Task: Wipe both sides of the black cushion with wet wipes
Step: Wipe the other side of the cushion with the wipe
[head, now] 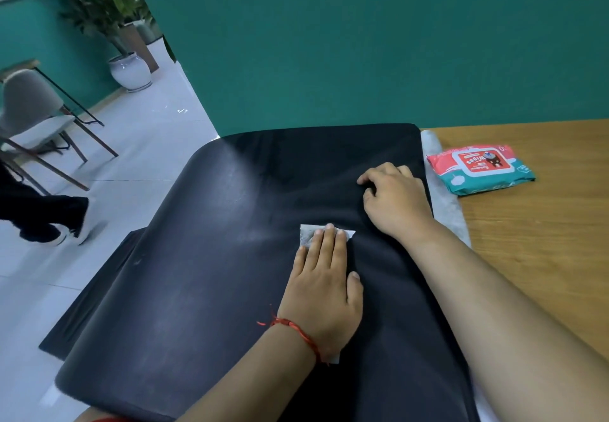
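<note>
As left hand (pixel 324 293) flattens wipe (pixel 308 236), right (pixel 395 201) grips cushion (pixel 197 290).

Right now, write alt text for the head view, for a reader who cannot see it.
A person's left hand presses a white wet wipe flat on a large black fabric cushion, while the right hand, fingers curled into the fabric, steadies it. A red and teal pack of wet wipes lies beside it on the wooden table.
</note>
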`<state>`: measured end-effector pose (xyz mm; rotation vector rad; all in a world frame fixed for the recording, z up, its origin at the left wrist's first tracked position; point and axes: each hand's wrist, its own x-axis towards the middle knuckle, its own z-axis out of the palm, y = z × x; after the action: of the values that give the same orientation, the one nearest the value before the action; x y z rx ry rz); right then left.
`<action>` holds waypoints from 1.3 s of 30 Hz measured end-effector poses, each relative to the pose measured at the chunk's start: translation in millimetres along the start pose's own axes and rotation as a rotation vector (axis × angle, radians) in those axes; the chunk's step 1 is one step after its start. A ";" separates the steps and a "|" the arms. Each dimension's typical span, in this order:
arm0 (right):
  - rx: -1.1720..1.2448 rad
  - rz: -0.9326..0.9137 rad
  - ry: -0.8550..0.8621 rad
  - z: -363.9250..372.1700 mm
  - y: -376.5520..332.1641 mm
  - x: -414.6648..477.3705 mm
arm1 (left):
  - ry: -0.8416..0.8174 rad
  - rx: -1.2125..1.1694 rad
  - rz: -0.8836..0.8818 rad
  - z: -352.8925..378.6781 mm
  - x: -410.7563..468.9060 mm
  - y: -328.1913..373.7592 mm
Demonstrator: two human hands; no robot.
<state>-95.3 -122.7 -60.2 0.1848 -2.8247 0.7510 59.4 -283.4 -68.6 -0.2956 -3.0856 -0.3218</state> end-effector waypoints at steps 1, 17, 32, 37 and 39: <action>-0.001 0.001 0.000 0.0 0.2 0.0 | -0.001 0.000 -0.004 0.2 6.3 -0.7; 0.028 0.025 -0.003 1.2 1.4 2.2 | 0.005 0.006 -0.039 -1.4 103.5 -24.0; 0.034 0.020 0.013 3.3 3.3 3.7 | -0.045 0.030 -0.027 -5.4 172.3 -39.0; 0.036 0.022 0.013 2.9 3.3 3.8 | -0.045 0.040 -0.025 -4.6 183.3 -42.3; 0.034 0.019 0.010 3.4 3.2 3.9 | -0.050 0.040 -0.030 -5.3 185.6 -42.6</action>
<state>-100.3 -121.9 -63.7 0.1589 -2.8101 0.8016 -130.8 -291.1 -63.7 -0.2609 -3.1439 -0.2572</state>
